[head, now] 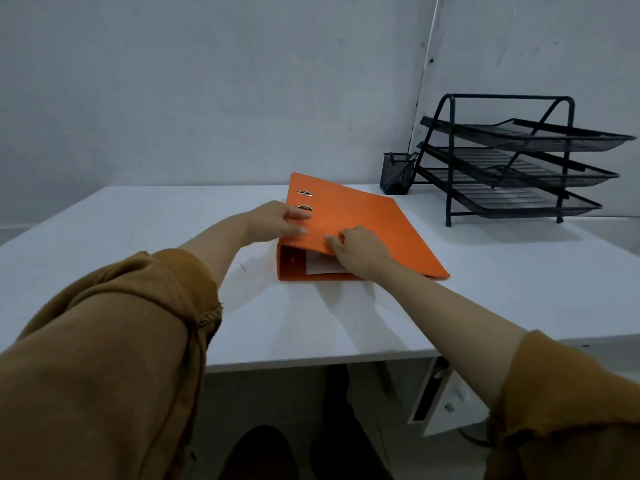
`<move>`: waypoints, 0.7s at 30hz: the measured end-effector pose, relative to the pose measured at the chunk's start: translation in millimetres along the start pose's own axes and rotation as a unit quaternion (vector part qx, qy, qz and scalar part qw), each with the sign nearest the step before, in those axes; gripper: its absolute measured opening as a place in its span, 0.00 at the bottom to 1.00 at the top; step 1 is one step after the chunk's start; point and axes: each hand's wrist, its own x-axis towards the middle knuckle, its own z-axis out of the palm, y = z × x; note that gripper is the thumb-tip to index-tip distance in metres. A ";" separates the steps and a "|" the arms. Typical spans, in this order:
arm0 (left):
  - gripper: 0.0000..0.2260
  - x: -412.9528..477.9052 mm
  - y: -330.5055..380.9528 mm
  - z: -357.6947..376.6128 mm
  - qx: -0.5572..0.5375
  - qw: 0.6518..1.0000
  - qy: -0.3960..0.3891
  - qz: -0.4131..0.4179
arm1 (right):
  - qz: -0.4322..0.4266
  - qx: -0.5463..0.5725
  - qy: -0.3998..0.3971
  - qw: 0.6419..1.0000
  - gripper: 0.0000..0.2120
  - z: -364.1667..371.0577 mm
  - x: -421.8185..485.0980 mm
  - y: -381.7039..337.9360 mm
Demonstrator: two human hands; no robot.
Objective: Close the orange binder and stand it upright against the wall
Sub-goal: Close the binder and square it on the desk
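Closing step basically done: orange binder (pixel 360 223) flat mid-bench (pixel 138 216), cover down, white paper peeking out the near end. Left hand (pixel 277 221) spread flat on the cover, right hand (pixel 360 252) curled loosely over the near edge, gripping nothing firmly. Next up, probably: grab, tip upright, lean on wall (pixel 207 81). Mesh trays (pixel 519 168) look empty; pen cup (pixel 396 173) contents unclear.
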 end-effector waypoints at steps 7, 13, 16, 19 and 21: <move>0.18 15.7 -22.4 -17.5 0.113 0.991 0.062 -0.024 | 0.057 0.054 -0.064 0.995 0.42 5.3 16.1 -53.1; 0.18 40.7 -16.6 -17.9 0.107 0.992 0.061 -0.028 | 0.038 0.049 -0.104 0.993 0.51 2.1 40.7 -71.3; 0.18 52.6 -13.2 -15.8 0.124 0.991 0.041 -0.036 | 0.018 0.035 -0.117 0.992 0.51 3.3 53.8 -68.2; 0.19 60.1 -12.4 -12.2 0.128 0.990 0.035 -0.052 | -0.007 0.010 -0.147 0.989 0.46 -3.6 58.6 -66.4; 0.19 60.4 -11.2 -10.5 0.131 0.989 0.038 -0.056 | -0.024 0.000 -0.171 0.985 0.43 -14.5 59.4 -59.1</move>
